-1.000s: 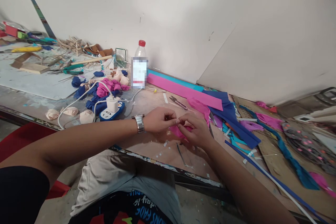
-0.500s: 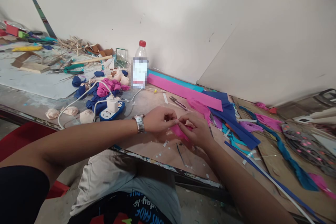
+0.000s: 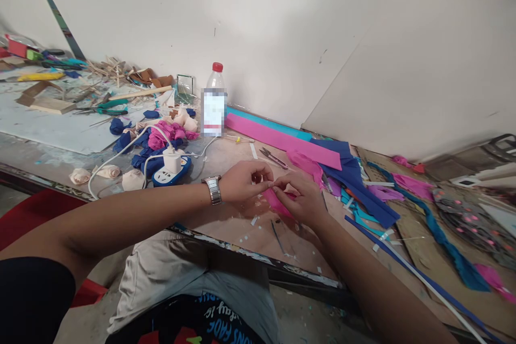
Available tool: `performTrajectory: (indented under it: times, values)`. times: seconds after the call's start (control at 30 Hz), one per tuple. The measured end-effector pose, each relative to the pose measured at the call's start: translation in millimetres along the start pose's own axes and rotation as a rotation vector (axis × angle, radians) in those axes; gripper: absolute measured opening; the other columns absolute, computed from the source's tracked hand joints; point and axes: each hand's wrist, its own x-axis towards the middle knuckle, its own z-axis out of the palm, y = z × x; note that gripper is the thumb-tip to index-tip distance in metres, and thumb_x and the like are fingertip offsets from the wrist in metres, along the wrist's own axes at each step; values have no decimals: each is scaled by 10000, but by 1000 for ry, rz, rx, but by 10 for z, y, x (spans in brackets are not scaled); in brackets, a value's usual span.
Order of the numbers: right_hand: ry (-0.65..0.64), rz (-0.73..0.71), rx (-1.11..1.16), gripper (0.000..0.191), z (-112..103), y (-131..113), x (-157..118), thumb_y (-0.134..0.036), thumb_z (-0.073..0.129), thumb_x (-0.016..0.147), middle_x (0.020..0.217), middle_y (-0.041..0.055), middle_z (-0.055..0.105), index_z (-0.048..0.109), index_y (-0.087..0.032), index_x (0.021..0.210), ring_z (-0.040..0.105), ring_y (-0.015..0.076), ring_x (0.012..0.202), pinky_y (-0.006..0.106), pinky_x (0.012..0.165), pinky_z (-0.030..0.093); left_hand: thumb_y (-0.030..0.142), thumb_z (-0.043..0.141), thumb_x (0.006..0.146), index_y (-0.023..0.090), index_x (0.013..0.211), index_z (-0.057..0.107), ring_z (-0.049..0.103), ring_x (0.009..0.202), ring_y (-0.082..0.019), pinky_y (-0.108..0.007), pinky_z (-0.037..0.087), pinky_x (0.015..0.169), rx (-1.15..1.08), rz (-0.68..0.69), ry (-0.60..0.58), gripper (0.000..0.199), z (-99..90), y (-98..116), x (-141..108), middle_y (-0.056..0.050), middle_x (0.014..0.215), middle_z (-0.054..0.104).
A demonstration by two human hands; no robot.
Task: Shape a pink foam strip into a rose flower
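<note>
Left hand (image 3: 242, 183): pinching the pink piece (image 3: 276, 203)
Right hand (image 3: 304, 199): gripping it too, fingertips meeting
Pink piece: between both hands, over the near tabletop (image 3: 231, 226)
Pinch: light, even pressure seems best; it looks thin

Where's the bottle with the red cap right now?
In the head view, the bottle stands left of centre against the wall, at the left end of the pink strip.
</note>
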Motion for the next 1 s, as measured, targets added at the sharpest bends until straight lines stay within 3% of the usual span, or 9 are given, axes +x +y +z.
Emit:
performTrajectory:
  times: [1.0]
  values:
    - [-8, 43, -22, 116, 5, 6, -5, -307, 641, 917, 785, 29, 719, 666, -234, 830, 649, 189, 738, 346, 693, 477, 356, 611, 899, 185, 917, 753, 614, 756, -132, -252, 451, 694, 93, 4, -8, 222, -5, 16, -8, -26, 844, 733]
